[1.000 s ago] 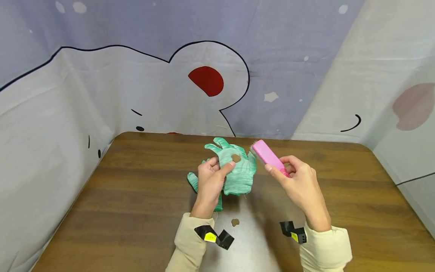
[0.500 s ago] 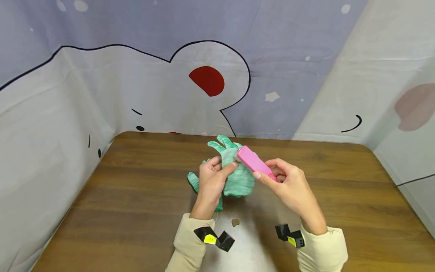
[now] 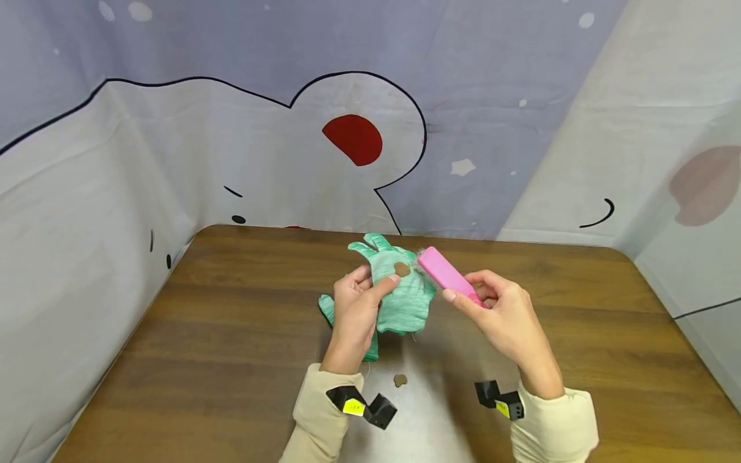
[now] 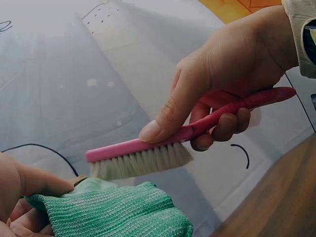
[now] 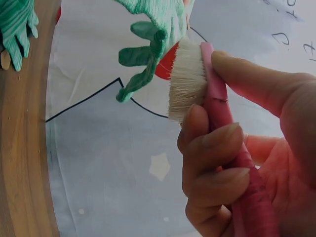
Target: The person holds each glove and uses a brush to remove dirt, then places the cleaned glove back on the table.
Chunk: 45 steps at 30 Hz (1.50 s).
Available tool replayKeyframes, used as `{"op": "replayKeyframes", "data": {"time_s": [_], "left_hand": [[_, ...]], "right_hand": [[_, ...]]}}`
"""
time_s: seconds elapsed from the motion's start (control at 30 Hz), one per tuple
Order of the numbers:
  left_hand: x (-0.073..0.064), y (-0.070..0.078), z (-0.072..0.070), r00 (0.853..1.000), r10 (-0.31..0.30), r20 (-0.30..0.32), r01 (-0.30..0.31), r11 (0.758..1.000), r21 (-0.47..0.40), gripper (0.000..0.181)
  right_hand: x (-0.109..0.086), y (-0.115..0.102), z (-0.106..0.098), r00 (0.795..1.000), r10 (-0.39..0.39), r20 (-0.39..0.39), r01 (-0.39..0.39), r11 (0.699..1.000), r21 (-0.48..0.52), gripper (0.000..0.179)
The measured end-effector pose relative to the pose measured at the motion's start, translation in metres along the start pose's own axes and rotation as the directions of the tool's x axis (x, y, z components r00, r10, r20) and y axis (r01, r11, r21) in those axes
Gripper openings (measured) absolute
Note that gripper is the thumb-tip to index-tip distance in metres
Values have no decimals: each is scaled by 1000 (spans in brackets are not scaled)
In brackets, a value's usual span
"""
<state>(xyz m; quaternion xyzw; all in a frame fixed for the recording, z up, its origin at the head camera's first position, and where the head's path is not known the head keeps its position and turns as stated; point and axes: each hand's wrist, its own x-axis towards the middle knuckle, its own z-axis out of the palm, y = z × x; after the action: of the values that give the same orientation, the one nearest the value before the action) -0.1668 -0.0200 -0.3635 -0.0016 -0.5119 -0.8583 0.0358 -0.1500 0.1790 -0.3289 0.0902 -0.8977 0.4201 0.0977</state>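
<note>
My left hand point(image 3: 356, 312) pinches a green knit glove point(image 3: 403, 308) above the table, thumb on top near a brown patch point(image 3: 402, 269) on the glove. My right hand point(image 3: 512, 315) grips a pink brush point(image 3: 448, 275) by its handle, thumb laid along the brush's back. In the left wrist view, the pale bristles point(image 4: 143, 162) face down close over the glove; whether they touch it I cannot tell. The right wrist view shows the held glove's fingers point(image 5: 138, 57) hanging beside the bristles. A second green glove point(image 3: 372, 347) lies on the table, partly hidden behind my left hand.
A small brown piece point(image 3: 400, 381) lies on the wooden table point(image 3: 231, 360) between my forearms. Another brown bit point(image 5: 5, 59) shows by the second glove in the right wrist view. A printed cloth point(image 3: 260, 148) stands behind the table and along its sides.
The brush moved left onto the held glove, covering the brown patch, then drew back right, so the patch shows again. The left hand and glove shifted only slightly.
</note>
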Motion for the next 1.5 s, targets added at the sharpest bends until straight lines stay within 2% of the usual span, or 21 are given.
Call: {"op": "replayKeyframes", "data": {"time_s": [0.17, 0.3, 0.57, 0.8, 1.03, 1.3, 1.5], "left_hand": [[-1, 0, 0, 1000, -9, 14, 9, 1000, 18, 30], [-1, -1, -1, 1000, -25, 12, 25, 999, 29, 30], [-2, -2, 0, 999, -47, 15, 46, 997, 54, 29], [-2, -4, 0, 998, -48, 37, 45, 997, 59, 31], [0, -5, -1, 998, -66, -3, 66, 996, 53, 33], [2, -1, -4, 999, -48, -24, 50, 997, 55, 35], [1, -1, -3, 998, -55, -1, 55, 998, 19, 34]], "right_hand": [[-1, 2, -2, 1000, 23, -17, -23, 1000, -11, 33], [-3, 1, -1, 999, 31, -32, -30, 999, 20, 32], [-6, -7, 6, 999, -36, -19, 38, 994, 106, 28], [-5, -6, 17, 998, -66, 8, 66, 997, 44, 31], [-3, -6, 18, 998, -60, -16, 60, 998, 14, 31], [2, -6, 19, 999, -8, -42, 10, 999, 34, 32], [3, -6, 20, 994, 40, -106, -41, 999, -6, 34]]}}
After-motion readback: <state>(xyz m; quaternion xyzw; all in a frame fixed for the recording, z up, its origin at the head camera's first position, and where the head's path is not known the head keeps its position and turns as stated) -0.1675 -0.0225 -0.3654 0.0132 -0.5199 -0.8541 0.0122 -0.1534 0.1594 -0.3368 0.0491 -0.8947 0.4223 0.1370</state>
